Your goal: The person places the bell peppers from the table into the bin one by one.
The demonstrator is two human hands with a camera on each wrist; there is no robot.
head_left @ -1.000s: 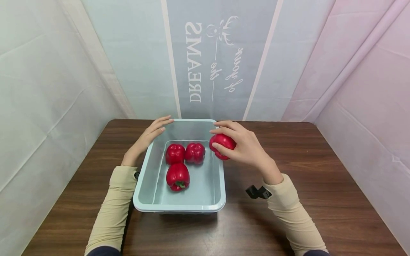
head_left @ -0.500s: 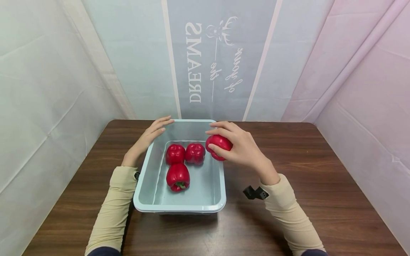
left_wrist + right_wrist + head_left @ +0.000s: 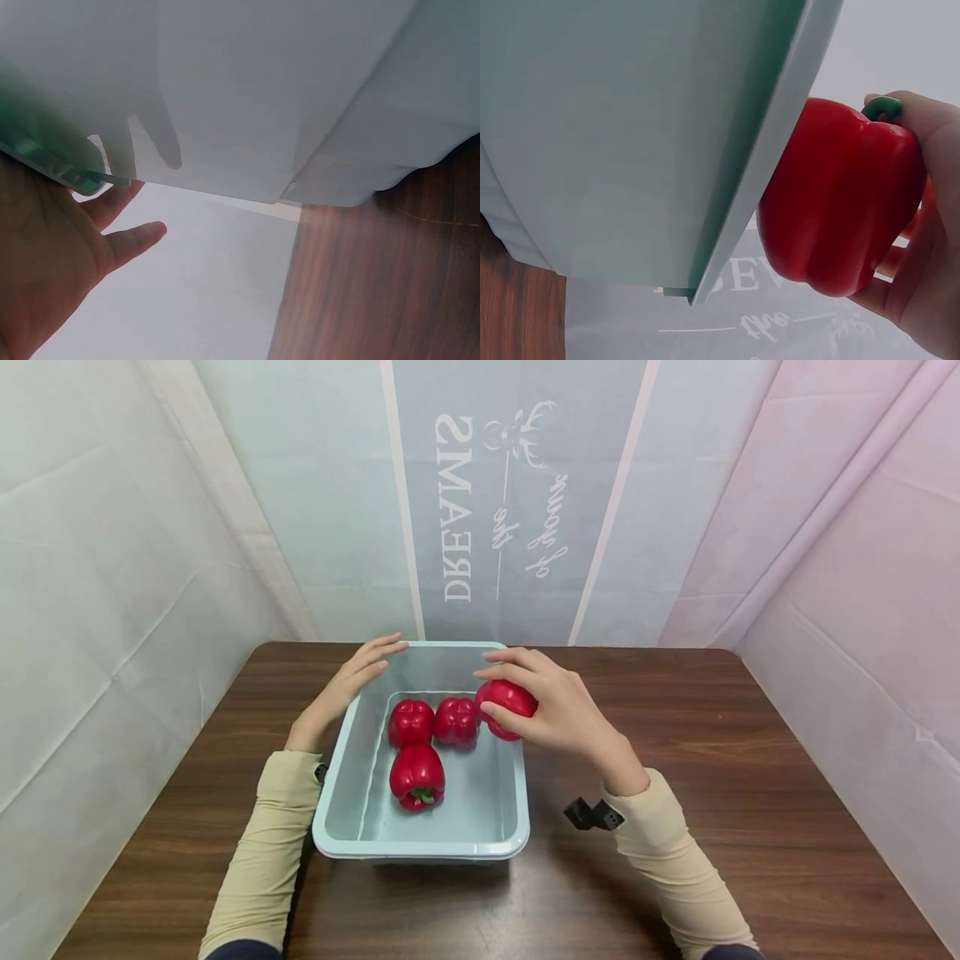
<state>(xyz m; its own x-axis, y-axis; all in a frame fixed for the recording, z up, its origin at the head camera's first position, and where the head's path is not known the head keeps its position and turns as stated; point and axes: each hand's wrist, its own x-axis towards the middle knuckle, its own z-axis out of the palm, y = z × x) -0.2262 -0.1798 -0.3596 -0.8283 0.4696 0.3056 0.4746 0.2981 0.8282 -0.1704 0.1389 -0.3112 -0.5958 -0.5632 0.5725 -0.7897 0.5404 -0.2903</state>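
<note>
A red bell pepper (image 3: 508, 695) with a green stem is in my right hand (image 3: 558, 706), gripped between thumb and fingers at the basin's right rim. The right wrist view shows this pepper beside the rim, partly hidden by it. My left hand (image 3: 341, 692), fingers extended, lies along the left rim near the far corner of the pale blue plastic basin (image 3: 420, 847). Inside it are three more red bell peppers: one at far left (image 3: 411, 722), one at far right (image 3: 456, 721) and a nearer one (image 3: 417, 777) with its stem facing me. In the left wrist view, the basin's outer wall (image 3: 225, 97) covers some fingers.
The basin stands on a dark wooden table (image 3: 652, 860). A printed curtain (image 3: 517, 527) hangs behind the table's far edge, with pale cloth walls (image 3: 862, 593) on both sides. A small black device (image 3: 592, 814) sits at my right wrist.
My right hand has moved a little left with its pepper, further over the basin's right rim. My left hand and the three peppers in the basin have stayed put.
</note>
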